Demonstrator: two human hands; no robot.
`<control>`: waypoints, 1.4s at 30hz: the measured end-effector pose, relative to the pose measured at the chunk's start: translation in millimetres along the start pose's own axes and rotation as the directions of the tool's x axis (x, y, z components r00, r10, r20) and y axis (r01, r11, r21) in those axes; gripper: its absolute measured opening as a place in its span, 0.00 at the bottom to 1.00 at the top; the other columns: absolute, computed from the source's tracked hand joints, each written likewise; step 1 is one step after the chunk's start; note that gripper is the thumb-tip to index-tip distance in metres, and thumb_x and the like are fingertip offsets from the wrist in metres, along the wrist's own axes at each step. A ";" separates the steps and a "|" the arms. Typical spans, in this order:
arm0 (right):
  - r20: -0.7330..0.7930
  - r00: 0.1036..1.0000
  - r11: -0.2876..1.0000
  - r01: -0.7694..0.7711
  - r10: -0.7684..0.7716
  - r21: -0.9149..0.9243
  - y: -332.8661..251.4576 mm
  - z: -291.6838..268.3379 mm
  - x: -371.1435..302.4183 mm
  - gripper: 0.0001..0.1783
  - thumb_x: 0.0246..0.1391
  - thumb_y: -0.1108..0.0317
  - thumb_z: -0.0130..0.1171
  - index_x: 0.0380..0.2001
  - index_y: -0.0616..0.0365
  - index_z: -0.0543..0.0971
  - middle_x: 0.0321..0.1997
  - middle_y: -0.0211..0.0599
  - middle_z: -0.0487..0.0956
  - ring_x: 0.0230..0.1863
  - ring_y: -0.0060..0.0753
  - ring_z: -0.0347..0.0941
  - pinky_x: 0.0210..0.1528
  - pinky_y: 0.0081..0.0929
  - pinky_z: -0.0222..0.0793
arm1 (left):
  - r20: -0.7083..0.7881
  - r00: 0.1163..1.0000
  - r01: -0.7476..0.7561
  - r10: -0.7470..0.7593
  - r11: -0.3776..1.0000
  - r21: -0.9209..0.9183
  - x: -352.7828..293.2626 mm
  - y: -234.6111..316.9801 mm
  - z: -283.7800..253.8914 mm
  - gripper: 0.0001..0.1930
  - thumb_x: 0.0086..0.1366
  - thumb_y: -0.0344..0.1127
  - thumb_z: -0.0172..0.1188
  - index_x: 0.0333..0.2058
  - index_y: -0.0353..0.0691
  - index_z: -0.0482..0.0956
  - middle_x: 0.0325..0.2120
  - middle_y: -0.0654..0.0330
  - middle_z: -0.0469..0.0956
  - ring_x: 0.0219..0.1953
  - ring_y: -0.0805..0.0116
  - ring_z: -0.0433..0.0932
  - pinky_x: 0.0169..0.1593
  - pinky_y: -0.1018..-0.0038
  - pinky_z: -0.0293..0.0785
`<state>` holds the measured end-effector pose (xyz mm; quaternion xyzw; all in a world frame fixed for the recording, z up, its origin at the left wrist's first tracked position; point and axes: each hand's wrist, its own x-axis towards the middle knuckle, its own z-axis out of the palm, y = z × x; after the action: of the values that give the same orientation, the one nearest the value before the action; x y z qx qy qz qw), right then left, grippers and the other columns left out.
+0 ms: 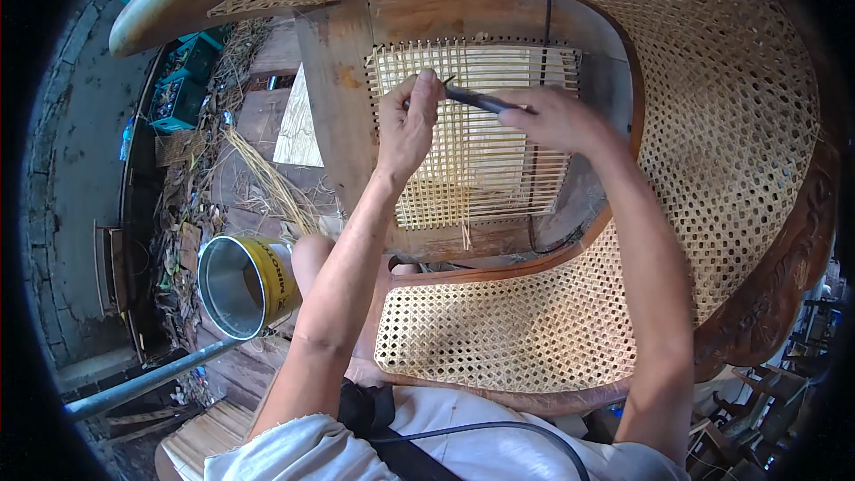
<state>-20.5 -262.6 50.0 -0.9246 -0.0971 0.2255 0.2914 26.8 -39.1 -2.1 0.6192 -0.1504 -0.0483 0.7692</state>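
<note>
Far left, out of the work: a yellow tin can (242, 285) lies on its side, mouth toward you, with loose cane strands (267, 180) just above it and a grey metal pipe (147, 381) below. Nothing there is within reach of either hand.

Your left hand (405, 125) sits on the half-woven cane panel (476, 138) in the wooden chair frame (343, 98), near the panel's upper left. Fingers are pressed together and curled, the tips pinching at the tip of the tool or a strand there; I can't tell which. Judgement: keep that pinch right next to the tool tip so the strand can't twist or ride over its neighbour.

Centre: the dark thin tool (481, 102) runs nearly level between the two hands, its point at your left fingertips. The panel has only straight vertical and horizontal strands so far, with the open frame showing through the gaps. I'd work the tip under one strand at a time, lift only enough to pass, and keep the spacing matched to the rows already laid.

Your right hand (552, 120) is closed around the tool's handle end, fingers wrapped; the fingertips are hidden. Steer from the wrist, low angle, no levering against the frame edge.

Right and below: the finished cane seat webbing (712, 125) curves around the panel. Use it as your reference for tension and pattern.
</note>
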 end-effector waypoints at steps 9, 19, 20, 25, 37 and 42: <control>0.032 0.999 0.984 -0.009 0.015 -0.177 -18.8 -6.0 -6.8 0.19 0.63 0.56 0.51 0.54 0.45 0.79 0.41 0.46 0.82 0.44 0.45 0.79 0.48 0.43 0.73 | 0.021 0.998 0.059 -0.058 0.997 -0.040 3.0 14.1 -14.9 0.19 0.77 0.41 0.49 0.25 0.39 0.70 0.22 0.69 0.64 0.20 0.83 0.55 0.23 0.81 0.50; 0.011 1.000 0.979 -0.009 0.011 -0.205 -34.7 -23.5 -7.0 0.19 0.62 0.58 0.51 0.54 0.45 0.79 0.43 0.46 0.82 0.46 0.48 0.79 0.49 0.45 0.72 | 0.040 0.995 0.091 -0.089 0.995 -0.051 -4.6 20.4 -16.5 0.19 0.77 0.41 0.49 0.25 0.39 0.69 0.23 0.68 0.66 0.20 0.85 0.55 0.22 0.82 0.50; 0.024 1.000 0.978 -0.002 0.007 -0.207 -34.5 -24.0 -8.2 0.19 0.61 0.58 0.51 0.53 0.45 0.79 0.42 0.46 0.82 0.45 0.48 0.79 0.49 0.45 0.72 | 0.044 0.996 0.079 -0.077 0.995 -0.054 -4.4 19.3 -14.9 0.19 0.77 0.41 0.49 0.25 0.39 0.69 0.23 0.68 0.66 0.20 0.85 0.54 0.22 0.82 0.50; -0.075 0.995 0.978 0.049 -0.066 -0.205 -10.7 -13.6 -7.6 0.18 0.62 0.59 0.51 0.52 0.44 0.80 0.39 0.45 0.83 0.43 0.49 0.79 0.47 0.47 0.72 | 0.052 0.998 0.024 -0.021 0.999 -0.048 5.5 12.2 -2.9 0.19 0.77 0.41 0.49 0.25 0.40 0.69 0.23 0.68 0.66 0.19 0.85 0.54 0.22 0.82 0.50; -0.111 0.992 0.982 0.044 -0.066 -0.186 -13.8 -15.7 -15.1 0.18 0.61 0.58 0.53 0.52 0.44 0.80 0.44 0.45 0.83 0.47 0.48 0.79 0.51 0.45 0.72 | 0.024 0.999 0.029 -0.026 0.986 -0.161 -7.7 13.0 -10.3 0.20 0.76 0.44 0.50 0.26 0.37 0.75 0.19 0.73 0.65 0.19 0.86 0.57 0.22 0.82 0.50; 0.084 0.992 0.964 -0.074 0.098 -0.255 -33.6 -18.5 -14.3 0.21 0.63 0.57 0.56 0.58 0.40 0.77 0.47 0.44 0.83 0.49 0.46 0.79 0.53 0.42 0.72 | 0.012 1.000 0.013 -0.013 0.999 -0.033 -6.9 6.1 -13.7 0.21 0.76 0.45 0.50 0.25 0.38 0.72 0.19 0.72 0.63 0.20 0.85 0.55 0.22 0.82 0.49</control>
<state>-26.0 -248.9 88.2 -0.9455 -0.0986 0.2678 0.1568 23.5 -23.0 0.1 0.6070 -0.1500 -0.0594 0.7781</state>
